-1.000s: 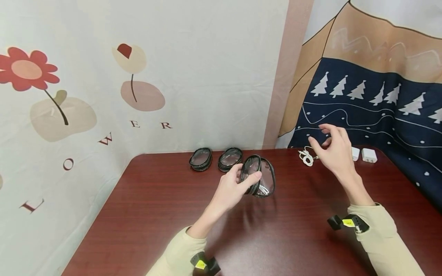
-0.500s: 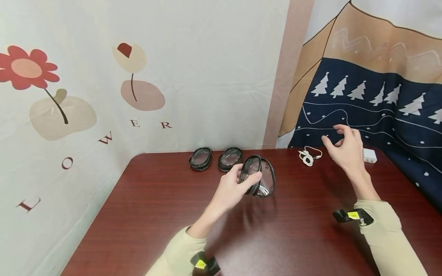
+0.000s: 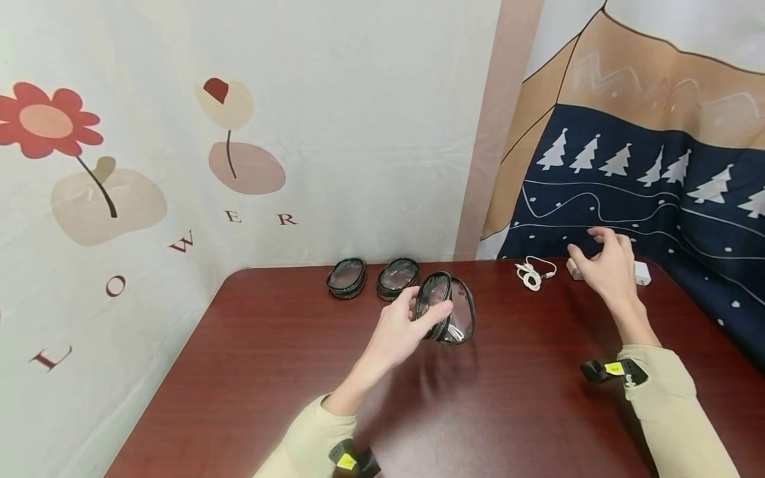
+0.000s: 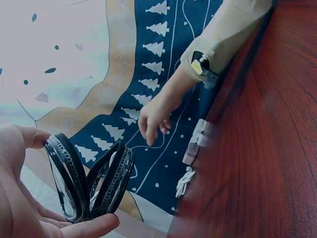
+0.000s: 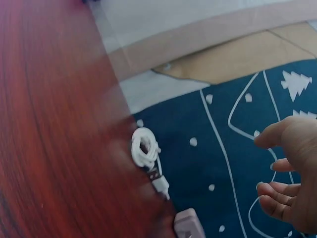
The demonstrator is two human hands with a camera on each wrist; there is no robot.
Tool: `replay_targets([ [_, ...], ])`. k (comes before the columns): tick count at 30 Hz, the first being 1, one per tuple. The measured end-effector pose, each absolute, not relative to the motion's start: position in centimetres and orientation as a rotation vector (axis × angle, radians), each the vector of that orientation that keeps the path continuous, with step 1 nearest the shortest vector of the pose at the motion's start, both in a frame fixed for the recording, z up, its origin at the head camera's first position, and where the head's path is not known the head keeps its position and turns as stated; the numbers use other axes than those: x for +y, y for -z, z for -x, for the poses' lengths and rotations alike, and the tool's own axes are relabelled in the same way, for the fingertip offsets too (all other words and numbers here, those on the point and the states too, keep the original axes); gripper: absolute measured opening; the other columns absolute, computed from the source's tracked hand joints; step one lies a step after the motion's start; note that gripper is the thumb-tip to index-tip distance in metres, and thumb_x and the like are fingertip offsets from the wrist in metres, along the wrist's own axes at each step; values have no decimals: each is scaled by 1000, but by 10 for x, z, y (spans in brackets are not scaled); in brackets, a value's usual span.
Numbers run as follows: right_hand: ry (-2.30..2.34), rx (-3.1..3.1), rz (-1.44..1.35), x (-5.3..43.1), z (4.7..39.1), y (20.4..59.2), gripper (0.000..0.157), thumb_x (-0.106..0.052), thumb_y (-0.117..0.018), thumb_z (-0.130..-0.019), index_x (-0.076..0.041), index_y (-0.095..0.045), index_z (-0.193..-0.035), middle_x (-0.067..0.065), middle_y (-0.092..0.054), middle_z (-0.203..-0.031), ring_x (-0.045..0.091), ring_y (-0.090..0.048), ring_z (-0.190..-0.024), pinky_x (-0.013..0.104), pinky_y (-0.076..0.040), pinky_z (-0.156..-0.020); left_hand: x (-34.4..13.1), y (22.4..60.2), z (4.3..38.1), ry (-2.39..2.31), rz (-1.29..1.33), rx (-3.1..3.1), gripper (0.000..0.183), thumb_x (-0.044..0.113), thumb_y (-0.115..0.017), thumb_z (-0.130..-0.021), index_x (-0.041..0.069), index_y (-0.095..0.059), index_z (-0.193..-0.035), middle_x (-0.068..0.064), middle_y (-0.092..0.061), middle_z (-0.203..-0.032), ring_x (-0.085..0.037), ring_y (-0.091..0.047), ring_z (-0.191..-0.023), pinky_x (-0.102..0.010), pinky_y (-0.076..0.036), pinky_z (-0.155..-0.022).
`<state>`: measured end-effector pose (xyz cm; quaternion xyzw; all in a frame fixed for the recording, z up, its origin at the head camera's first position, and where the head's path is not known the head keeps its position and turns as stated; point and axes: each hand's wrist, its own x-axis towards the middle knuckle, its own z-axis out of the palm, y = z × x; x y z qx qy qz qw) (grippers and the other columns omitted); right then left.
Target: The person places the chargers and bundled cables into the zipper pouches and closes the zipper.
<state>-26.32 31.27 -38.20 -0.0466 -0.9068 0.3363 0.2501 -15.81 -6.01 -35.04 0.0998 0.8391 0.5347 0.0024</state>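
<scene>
My left hand [image 3: 394, 328] grips a small clear pouch [image 3: 463, 307] with black zippered trim, held above the table. The pouch's lid is spread apart, as the left wrist view also shows, and a bit of white cord [image 3: 456, 332] lies inside. My right hand [image 3: 612, 269] hovers over the back right of the table, its fingers loosely bent and nothing between them. Beneath and beside it are white charger blocks, one [image 3: 575, 269] left of the hand and another [image 3: 643, 273] partly hidden behind it. A coiled white USB cable [image 3: 530, 275] lies to their left.
Two more clear pouches with black trim, a left one [image 3: 347, 277] and a right one [image 3: 398, 277], sit at the back edge of the dark red table [image 3: 287, 372]. A printed curtain [image 3: 370, 133] hangs right behind that edge.
My right hand has moved right, away from the cable and across the chargers, bringing the cable and the left charger into view. The left hand and pouch have stayed in place.
</scene>
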Motion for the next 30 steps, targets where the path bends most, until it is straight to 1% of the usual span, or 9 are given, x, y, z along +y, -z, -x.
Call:
replay_targets([
  [3,-903,-2496,150,318,264,389,57,-28,-59,-97,7,-46,-140,35,-45,-134,49,-37,-127,65,-34,-100,-60,352,158,-1684,-318,2627,66,52,-68,-90,6,-57,-136,0,-73,-102,-12,-65,-91,-39,-50,-88],
  [9,-878,-2536,161,326,268,400,55,-26,-58,-97,9,-46,-138,37,-44,-133,49,-39,-123,62,-38,-93,-61,352,158,-1687,-321,2624,64,52,-68,-90,7,-58,-134,0,-73,-101,-12,-65,-90,-38,-51,-87],
  [15,-846,-2614,157,333,273,405,59,-28,-57,-98,10,-44,-140,38,-45,-133,50,-32,-132,66,-33,-102,-61,351,159,-1678,-309,2628,66,53,-68,-90,6,-57,-136,-1,-72,-104,-13,-65,-92,-39,-51,-88],
  [22,-771,-2694,62,343,278,415,58,-26,-60,-97,13,-44,-136,42,-45,-131,54,-36,-126,68,-31,-101,-60,350,160,-1668,-316,2639,63,54,-68,-90,8,-59,-133,0,-72,-101,-13,-65,-91,-38,-51,-86],
  [26,-752,-2747,31,348,282,420,58,-29,-60,-98,13,-44,-135,44,-42,-133,57,-34,-127,69,-28,-102,-61,351,160,-1669,-314,2638,62,54,-68,-90,8,-59,-132,1,-72,-100,-12,-65,-90,-37,-51,-86],
  [30,-758,-2774,41,350,283,422,59,-31,-58,-99,12,-43,-136,44,-40,-134,59,-33,-126,71,-28,-102,-61,352,160,-1667,-310,2637,62,53,-68,-89,9,-60,-131,1,-72,-101,-13,-65,-90,-37,-51,-85],
])
